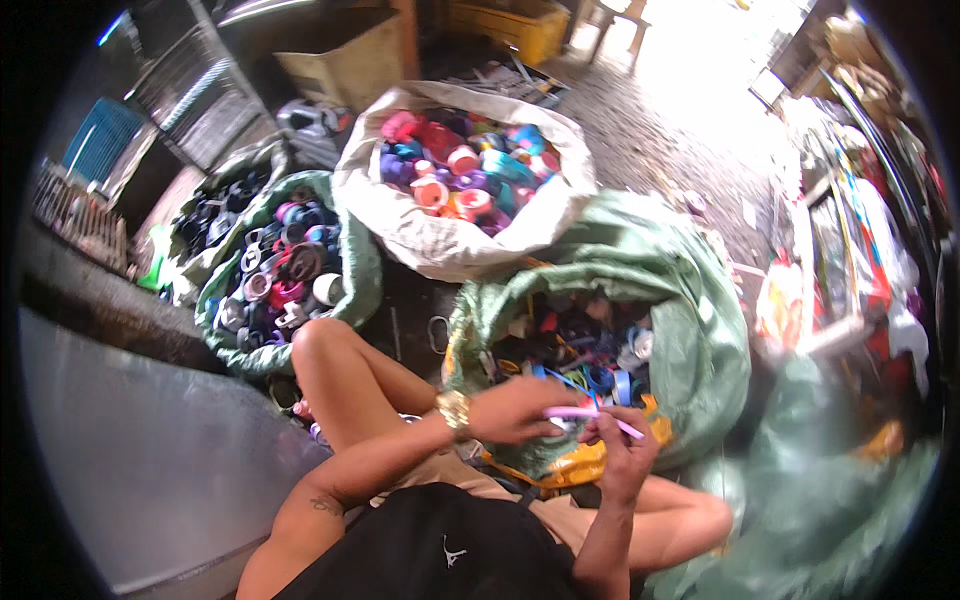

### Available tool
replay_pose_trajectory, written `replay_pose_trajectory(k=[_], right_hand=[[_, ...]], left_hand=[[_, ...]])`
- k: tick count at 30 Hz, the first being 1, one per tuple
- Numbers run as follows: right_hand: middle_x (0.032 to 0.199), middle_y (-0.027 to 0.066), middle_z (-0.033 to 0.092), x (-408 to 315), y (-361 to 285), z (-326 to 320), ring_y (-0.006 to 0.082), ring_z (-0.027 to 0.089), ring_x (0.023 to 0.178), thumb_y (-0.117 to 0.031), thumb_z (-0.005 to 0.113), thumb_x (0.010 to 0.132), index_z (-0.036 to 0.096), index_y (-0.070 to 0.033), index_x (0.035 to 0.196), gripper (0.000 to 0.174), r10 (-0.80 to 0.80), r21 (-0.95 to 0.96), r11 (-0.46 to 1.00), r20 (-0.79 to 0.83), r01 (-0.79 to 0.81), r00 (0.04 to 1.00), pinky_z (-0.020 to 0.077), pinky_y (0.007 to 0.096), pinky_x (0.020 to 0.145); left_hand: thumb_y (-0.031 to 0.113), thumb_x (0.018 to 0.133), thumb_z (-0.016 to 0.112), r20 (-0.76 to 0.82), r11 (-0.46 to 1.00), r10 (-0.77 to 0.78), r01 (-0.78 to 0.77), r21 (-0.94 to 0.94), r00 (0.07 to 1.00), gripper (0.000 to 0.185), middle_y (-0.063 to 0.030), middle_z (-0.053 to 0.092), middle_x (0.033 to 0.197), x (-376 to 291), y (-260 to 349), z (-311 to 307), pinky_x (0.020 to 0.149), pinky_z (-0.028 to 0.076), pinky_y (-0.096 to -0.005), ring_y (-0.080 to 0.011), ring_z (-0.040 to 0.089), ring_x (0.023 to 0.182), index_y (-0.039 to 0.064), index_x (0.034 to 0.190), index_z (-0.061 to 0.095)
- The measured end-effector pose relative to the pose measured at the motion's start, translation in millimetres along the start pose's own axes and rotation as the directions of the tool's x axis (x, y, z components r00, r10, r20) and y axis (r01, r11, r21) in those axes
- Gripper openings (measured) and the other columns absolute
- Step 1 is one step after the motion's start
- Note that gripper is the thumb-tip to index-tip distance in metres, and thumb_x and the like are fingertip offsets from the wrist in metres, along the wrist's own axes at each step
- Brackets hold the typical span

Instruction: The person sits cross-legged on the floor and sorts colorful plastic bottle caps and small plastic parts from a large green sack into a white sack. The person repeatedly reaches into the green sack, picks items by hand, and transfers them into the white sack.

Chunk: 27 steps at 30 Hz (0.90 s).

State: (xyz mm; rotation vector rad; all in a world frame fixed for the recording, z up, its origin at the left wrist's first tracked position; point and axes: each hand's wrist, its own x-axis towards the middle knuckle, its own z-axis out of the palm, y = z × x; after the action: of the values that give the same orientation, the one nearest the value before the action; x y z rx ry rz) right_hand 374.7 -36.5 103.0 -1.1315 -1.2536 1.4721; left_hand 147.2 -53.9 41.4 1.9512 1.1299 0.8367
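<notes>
My right hand [624,448] grips a curved pink plastic strip [619,424] over the near rim of a green woven sack [701,337]. Close to the strip's left end is my left hand [517,411], blurred, with a gold-coloured watch [454,415] at the wrist; whether its fingers hold the strip is unclear. A thin blue strip [568,380] rises beside the pink one, and I cannot tell if it is attached. Inside the sack below lie mixed plastic pieces, among them a blue ring-shaped cap [600,377].
A white sack [465,251] of colourful plastic caps stands ahead. Left of it are another green sack [360,262] of caps and a sack of dark pieces [225,202]. A grey panel [157,457] borders my left side. Bagged scrap [787,300] lies at right, beyond green sheeting [810,480].
</notes>
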Motion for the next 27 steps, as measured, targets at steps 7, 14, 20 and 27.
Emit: replay_pose_trajectory(k=[7, 14, 20, 27], right_hand=[[0.083, 0.0059, 0.066, 35.5, -42.6, -52.4, 0.0092, 0.059, 0.06, -0.009, 0.068, 0.1, 0.061, 0.0, 0.134, 0.035, -0.211, -0.092, 0.974, -0.036, 0.207, 0.977, 0.0494, 0.0219, 0.057], [0.076, 0.0018, 0.06, -6.4, 11.6, -74.9, 0.006, 0.051, 0.056, -0.01, 0.068, 0.101, 0.066, -0.001, 0.127, 0.028, -0.082, -0.282, 0.958, -0.107, 0.049, 0.991, 0.0399, 0.021, 0.05], [0.08, 0.0056, 0.067, -40.5, 68.7, -73.2, 0.0088, 0.058, 0.061, -0.012, 0.072, 0.097, 0.072, -0.001, 0.12, 0.025, 0.165, -0.362, 0.908, -0.15, -0.21, 0.975, 0.0469, 0.0258, 0.053], [0.106, 0.0086, 0.076, 86.7, 112.6, -107.0, 0.0164, 0.069, 0.093, -0.023, 0.073, 0.097, 0.071, -0.001, 0.123, 0.034, 0.052, -0.441, 0.893, -0.088, -0.086, 0.995, 0.0563, 0.0339, 0.082]], left_hand=[[0.018, 0.101, 0.059, -0.051, 0.913, -0.31, 0.282, -0.294, 0.949, 0.03, -0.0168, 0.068, 0.095, 26.5, -48.9, -143.3, 0.077, 0.053, -0.0443, -0.0315, 0.068, 0.088, 0.01, 0.129, 0.061], [0.041, 0.101, 0.062, -0.667, 0.705, -0.708, 0.176, -0.687, 0.232, 0.053, -0.0178, 0.063, 0.131, -72.7, -186.0, -471.8, 0.094, 0.054, -0.0463, -0.0287, 0.064, 0.115, 0.007, 0.141, 0.06], [0.062, 0.095, 0.067, -0.231, 0.587, -0.771, 0.803, 0.103, 0.594, 0.077, -0.0183, 0.063, 0.142, -25.5, -203.1, -327.0, 0.091, 0.06, -0.0459, -0.032, 0.064, 0.124, 0.011, 0.151, 0.055], [0.044, 0.096, 0.071, -0.128, 0.735, -0.521, 0.519, 0.436, 0.844, 0.047, -0.0217, 0.076, 0.1, -3.9, -102.2, -160.0, 0.089, 0.056, -0.0471, -0.0372, 0.075, 0.096, 0.005, 0.123, 0.07]])
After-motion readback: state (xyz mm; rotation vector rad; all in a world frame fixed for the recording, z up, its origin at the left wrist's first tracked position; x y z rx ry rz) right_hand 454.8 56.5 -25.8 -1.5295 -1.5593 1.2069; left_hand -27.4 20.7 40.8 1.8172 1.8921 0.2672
